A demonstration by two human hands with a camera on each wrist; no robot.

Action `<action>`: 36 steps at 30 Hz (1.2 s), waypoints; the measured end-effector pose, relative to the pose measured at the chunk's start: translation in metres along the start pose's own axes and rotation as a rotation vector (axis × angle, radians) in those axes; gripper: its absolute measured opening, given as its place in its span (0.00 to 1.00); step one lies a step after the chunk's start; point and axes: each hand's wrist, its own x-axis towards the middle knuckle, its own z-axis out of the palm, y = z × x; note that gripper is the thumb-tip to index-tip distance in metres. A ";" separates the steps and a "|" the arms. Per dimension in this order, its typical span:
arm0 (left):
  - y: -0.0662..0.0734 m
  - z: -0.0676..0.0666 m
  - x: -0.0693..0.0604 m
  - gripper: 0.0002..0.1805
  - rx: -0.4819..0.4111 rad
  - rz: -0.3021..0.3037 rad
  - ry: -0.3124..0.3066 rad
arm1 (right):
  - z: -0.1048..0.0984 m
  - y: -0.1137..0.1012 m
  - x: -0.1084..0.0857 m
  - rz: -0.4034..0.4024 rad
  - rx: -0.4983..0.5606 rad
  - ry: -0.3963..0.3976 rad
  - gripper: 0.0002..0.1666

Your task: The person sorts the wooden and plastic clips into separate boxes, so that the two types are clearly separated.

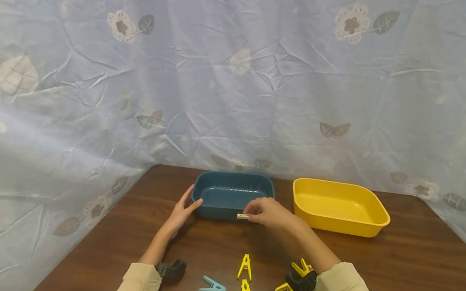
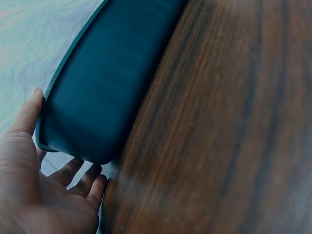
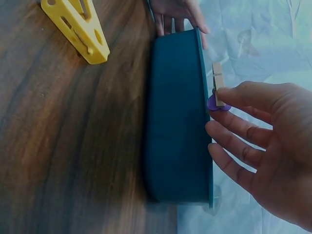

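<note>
Pale wood makes up the small clothespin point(image 3: 219, 87) with a purple ornament point(image 3: 212, 103), which sits just above the front rim of a dark teal-blue, rounded rectangular bin point(image 1: 217, 213); whether the two touch is unclear. The person's right hand point(image 1: 269, 211) pinches the clothespin between thumb and fingertips. The left hand point(image 1: 181, 213) is spread around the bin's left end, thumb at the rim and the other fingers loosely extended along the outside. Just right of the bin stands a bright yellow bin point(image 1: 341, 225) of similar shape. Both rest toward the far side of a dark brown wood-grain table point(image 1: 202, 240). Nearer the viewer lie two yellow A-shaped clips point(image 1: 246, 260), one behind the other, with a light blue clip point(image 1: 218, 289) to their left and more yellow clips point(image 1: 300, 269) by the right wrist. Both arms wear cream sleeves point(image 1: 138, 283) and black wrist devices point(image 1: 169, 271). A pale blue-grey curtain point(image 1: 236, 100) with leaves and flowers hangs behind.
</note>
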 end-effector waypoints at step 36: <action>-0.027 -0.003 0.015 0.39 -0.002 0.025 0.037 | 0.026 0.047 0.045 0.310 0.029 0.305 0.09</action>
